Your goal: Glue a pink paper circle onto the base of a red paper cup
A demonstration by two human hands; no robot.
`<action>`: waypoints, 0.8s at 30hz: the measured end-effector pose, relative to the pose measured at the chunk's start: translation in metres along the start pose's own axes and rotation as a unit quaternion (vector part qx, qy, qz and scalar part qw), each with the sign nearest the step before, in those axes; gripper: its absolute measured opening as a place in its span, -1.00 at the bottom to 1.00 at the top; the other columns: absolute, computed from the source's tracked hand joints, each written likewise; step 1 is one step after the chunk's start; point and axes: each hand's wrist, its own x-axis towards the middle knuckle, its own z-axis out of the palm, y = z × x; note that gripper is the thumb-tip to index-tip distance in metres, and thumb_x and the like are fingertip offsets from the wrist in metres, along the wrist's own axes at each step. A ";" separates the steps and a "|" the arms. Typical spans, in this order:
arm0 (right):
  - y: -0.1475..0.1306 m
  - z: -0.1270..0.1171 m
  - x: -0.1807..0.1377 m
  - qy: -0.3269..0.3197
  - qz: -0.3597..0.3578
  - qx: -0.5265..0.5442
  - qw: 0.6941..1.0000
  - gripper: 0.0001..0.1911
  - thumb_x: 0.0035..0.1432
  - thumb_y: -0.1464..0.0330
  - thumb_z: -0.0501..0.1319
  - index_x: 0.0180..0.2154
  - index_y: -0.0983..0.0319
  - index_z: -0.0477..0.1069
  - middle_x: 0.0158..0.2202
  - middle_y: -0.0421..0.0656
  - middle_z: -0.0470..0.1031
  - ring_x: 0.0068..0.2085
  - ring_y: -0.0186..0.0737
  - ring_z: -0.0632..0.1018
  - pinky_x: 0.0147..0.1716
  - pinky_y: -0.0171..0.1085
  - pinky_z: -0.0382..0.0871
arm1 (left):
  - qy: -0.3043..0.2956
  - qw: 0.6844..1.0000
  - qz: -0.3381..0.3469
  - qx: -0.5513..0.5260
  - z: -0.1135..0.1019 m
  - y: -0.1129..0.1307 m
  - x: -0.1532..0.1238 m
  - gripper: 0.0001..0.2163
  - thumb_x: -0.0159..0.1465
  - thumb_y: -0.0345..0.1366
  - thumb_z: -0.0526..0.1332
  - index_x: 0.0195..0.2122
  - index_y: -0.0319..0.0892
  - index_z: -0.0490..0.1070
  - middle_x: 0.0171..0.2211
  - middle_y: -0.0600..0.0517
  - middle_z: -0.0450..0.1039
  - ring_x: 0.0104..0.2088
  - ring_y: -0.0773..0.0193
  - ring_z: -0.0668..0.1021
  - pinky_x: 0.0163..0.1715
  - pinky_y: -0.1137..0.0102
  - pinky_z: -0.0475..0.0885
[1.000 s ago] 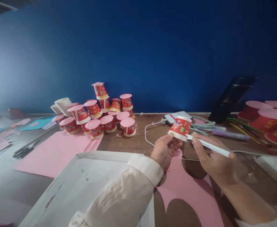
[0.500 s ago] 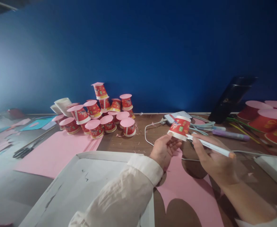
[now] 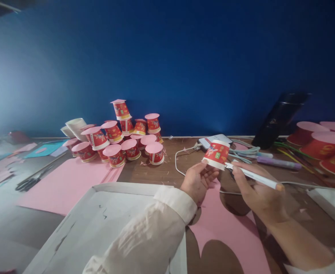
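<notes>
My left hand (image 3: 198, 182) grips a red printed paper cup (image 3: 217, 154) by its lower rim, holding it tilted above the table. The cup's narrower end points up and away. In my right hand (image 3: 260, 192) is a white pen (image 3: 255, 175) with an orange end cap; its tip lies close to the cup's lower right rim, and I cannot tell whether it touches. Beneath both hands lies a pink paper sheet (image 3: 221, 224) with rounded pieces cut out of it.
Stacked red cups (image 3: 114, 155) topped with pink discs stand at the back left, near scissors (image 3: 30, 183) and pink paper (image 3: 61, 186). A white tray (image 3: 104, 186) lies in front. Further right are a phone (image 3: 211, 140), cables, a purple marker (image 3: 278, 163) and a black bottle (image 3: 278, 120).
The cup has shifted very slightly left. Both hands stay almost where they were, with the pen tip still close to the rim.
</notes>
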 end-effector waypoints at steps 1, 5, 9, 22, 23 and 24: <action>-0.001 0.000 0.000 0.002 -0.002 0.000 1.000 -0.83 0.33 0.25 0.28 -0.15 0.16 0.62 -0.19 -0.07 0.70 -0.16 -0.07 0.71 -0.03 -0.11 0.60 | 0.001 1.000 -0.001 -0.002 0.000 0.000 0.001 -0.73 0.45 -0.43 0.15 -0.40 -0.34 0.51 -0.50 -0.06 0.52 -0.50 0.37 0.60 -0.37 0.53 0.56; -0.005 -0.003 -0.002 0.012 0.017 0.022 1.000 -0.78 0.34 0.26 0.28 -0.03 0.14 0.59 -0.24 -0.10 0.69 -0.34 -0.15 0.68 -0.22 -0.16 0.61 | 0.004 1.000 -0.007 -0.024 -0.003 0.000 0.004 -0.75 0.45 -0.41 0.16 -0.36 -0.35 0.53 -0.48 -0.07 0.53 -0.49 0.37 0.60 -0.38 0.52 0.57; -0.009 -0.004 -0.001 0.001 0.034 0.007 0.999 -0.73 0.39 0.26 0.22 0.06 0.11 0.54 -0.30 -0.16 0.66 -0.44 -0.23 0.63 -0.32 -0.22 0.58 | 0.024 0.997 -0.018 -0.068 -0.005 0.000 0.008 -0.81 0.42 -0.43 0.21 -0.36 -0.33 0.51 -0.51 -0.03 0.49 -0.51 0.36 0.59 -0.37 0.50 0.58; -0.003 0.003 0.001 -0.046 -0.143 0.016 0.988 -0.65 0.23 0.45 0.34 0.05 0.13 0.46 -0.20 -0.13 0.61 -0.22 -0.15 0.65 -0.11 -0.18 0.57 | 0.007 0.993 -0.027 -0.118 -0.002 -0.002 0.005 -0.83 0.36 -0.55 0.18 -0.37 -0.31 0.48 -0.46 -0.05 0.53 -0.49 0.38 0.60 -0.38 0.54 0.58; -0.004 0.002 0.002 -0.042 -0.148 0.015 0.988 -0.66 0.23 0.46 0.33 0.04 0.12 0.46 -0.20 -0.13 0.61 -0.23 -0.15 0.65 -0.12 -0.18 0.56 | 0.005 0.993 -0.027 -0.117 -0.002 -0.002 0.005 -0.84 0.36 -0.56 0.19 -0.37 -0.31 0.48 -0.45 -0.06 0.53 -0.49 0.37 0.61 -0.38 0.54 0.58; -0.005 0.002 0.003 -0.037 -0.150 0.012 0.988 -0.67 0.23 0.46 0.33 0.03 0.12 0.46 -0.21 -0.14 0.62 -0.23 -0.16 0.65 -0.13 -0.18 0.56 | 0.003 0.993 -0.027 -0.116 -0.002 -0.003 0.005 -0.85 0.35 -0.56 0.19 -0.36 -0.31 0.49 -0.44 -0.06 0.54 -0.48 0.37 0.61 -0.38 0.53 0.59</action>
